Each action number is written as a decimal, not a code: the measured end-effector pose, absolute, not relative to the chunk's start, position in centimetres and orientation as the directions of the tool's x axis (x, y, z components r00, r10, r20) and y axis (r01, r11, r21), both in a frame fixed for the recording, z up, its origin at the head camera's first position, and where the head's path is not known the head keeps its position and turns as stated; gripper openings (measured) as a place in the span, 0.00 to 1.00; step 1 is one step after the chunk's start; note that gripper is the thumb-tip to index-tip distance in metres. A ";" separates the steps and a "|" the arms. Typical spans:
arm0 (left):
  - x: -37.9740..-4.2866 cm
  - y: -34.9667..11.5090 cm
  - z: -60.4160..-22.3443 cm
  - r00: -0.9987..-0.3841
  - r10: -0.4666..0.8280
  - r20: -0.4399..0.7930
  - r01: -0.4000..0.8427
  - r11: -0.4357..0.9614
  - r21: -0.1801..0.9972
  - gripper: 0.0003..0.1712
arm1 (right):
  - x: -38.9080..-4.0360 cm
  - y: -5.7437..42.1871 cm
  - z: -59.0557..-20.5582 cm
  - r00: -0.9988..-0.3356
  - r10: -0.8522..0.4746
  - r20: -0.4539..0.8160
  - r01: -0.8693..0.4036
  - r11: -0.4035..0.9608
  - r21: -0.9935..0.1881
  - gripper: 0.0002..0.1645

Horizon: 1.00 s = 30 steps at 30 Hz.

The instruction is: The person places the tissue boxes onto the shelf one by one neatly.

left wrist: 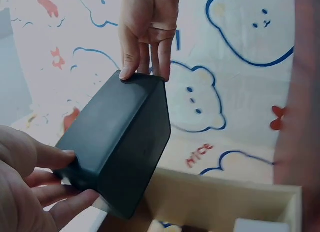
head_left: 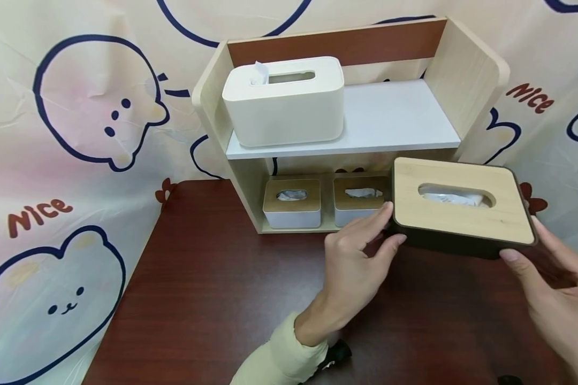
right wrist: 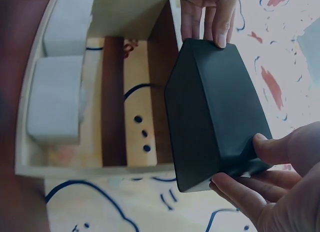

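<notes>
A black tissue box with a light wooden lid (head_left: 462,214) is held up in front of the shelf's right side, tissue showing in its oval slot. My left hand (head_left: 358,259) grips its left end, thumb on the front face. At the opposite end my right hand (head_left: 554,289) grips the right corner, thumb along the front edge. Both wrist views show the dark box (left wrist: 120,137) from its underside and side, with fingers of both hands at its ends. In the right wrist view the box (right wrist: 215,107) tilts beside the shelf.
A two-tier shelf (head_left: 477,75) stands on the dark wooden table (head_left: 197,299). On its upper board sits a white tissue box (head_left: 289,117), at the left. Below are two small white boxes with wooden lids, a left one (head_left: 293,214) and a right one (head_left: 354,208). Behind hangs a printed cloth (head_left: 101,203).
</notes>
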<state>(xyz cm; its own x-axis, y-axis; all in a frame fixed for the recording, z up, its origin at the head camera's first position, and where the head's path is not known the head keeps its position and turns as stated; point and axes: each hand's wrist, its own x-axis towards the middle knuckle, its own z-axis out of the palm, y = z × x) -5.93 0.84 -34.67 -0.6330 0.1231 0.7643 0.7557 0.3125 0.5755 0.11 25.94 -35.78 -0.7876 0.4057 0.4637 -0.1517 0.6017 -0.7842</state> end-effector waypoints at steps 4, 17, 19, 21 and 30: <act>-6.3 -0.2 -33.2 -0.646 0.087 0.759 0.745 0.290 0.601 0.24 | -0.7 24.7 -34.3 -0.797 0.377 0.471 -0.166 0.614 -0.772 0.41; -8.0 -2.3 -29.3 -0.687 -0.031 0.726 0.708 0.195 0.678 0.25 | -4.7 23.1 -29.4 -0.754 0.234 0.614 -0.451 0.496 -0.742 0.34; -8.4 -2.4 -28.9 -0.680 -0.035 0.732 0.714 0.195 0.672 0.25 | -5.3 22.9 -28.7 -0.752 0.233 0.617 -0.471 0.466 -0.749 0.34; -9.0 -2.3 -28.5 -0.674 -0.036 0.738 0.720 0.192 0.667 0.26 | -5.9 22.9 -28.2 -0.749 0.246 0.615 -0.474 0.449 -0.757 0.33; -11.8 -1.9 -27.3 -0.681 -0.048 0.731 0.714 0.175 0.678 0.27 | -9.2 22.1 -26.5 -0.735 0.348 0.581 -0.476 0.346 -0.809 0.31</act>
<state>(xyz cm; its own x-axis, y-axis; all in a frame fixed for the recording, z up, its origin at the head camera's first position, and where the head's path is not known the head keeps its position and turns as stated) -11.83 -1.93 -27.31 -0.6811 -0.0481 0.7306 0.7144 0.1751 0.6775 -9.15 22.12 -26.55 -0.7354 0.3482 0.5814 -0.4757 0.3457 -0.8088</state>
